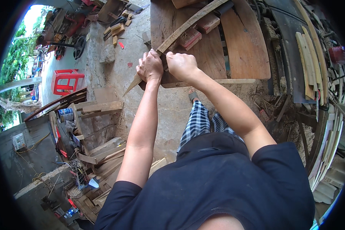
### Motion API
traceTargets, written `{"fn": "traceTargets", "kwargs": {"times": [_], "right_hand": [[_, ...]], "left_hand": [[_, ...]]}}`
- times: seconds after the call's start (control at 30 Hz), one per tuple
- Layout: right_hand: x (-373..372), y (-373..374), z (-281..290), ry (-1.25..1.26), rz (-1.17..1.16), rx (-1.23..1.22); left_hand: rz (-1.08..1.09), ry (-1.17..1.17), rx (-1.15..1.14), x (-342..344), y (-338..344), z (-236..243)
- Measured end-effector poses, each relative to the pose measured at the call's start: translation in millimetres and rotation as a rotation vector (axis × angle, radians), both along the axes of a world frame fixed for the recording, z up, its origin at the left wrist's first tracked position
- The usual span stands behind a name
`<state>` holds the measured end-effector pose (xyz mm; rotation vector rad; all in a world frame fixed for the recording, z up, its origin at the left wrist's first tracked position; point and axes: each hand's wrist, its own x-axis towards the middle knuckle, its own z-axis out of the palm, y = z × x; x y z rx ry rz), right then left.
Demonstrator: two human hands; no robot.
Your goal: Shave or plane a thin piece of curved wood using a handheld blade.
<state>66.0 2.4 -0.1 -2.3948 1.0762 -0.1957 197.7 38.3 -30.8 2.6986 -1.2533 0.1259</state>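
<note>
A long, curved wooden strip [193, 21] slants over the near left part of a wooden tabletop [243, 50]. Its tapered end sticks out past the table's left edge, below my left hand [150, 67], whose fingers are wrapped over the wood. Close beside it, my right hand [181, 66] is closed in a fist at the table's edge, near the strip. Whatever sits inside that fist is hidden. Two reddish-edged wood blocks [189, 38] lie on the tabletop, right next to the strip.
A red plastic stool [67, 81] stands at the left. Scrap boards [107, 153] are heaped at lower left, near a paint can [65, 114]. Small wood offcuts [117, 29] lie on the concrete floor. Long wooden strips [308, 61] are stacked along the right side.
</note>
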Motion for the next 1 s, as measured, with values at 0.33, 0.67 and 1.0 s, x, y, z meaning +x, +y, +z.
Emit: {"fn": "traceTargets", "kwargs": {"times": [0.33,0.67,1.0], "right_hand": [[8.4,-9.0,8.9,0.035,0.015,0.014],[-20.2,7.2,17.2,0.094,0.012,0.073],[-29.5,21.8,20.3,0.162,0.024,0.084]], "left_hand": [[-0.015,-0.062,-0.055,-1.5,-4.8,0.4],[-0.008,-0.049,-0.018,1.6,-4.1,1.1],[-0.015,-0.072,-0.071,10.3,1.1,-3.8]]}}
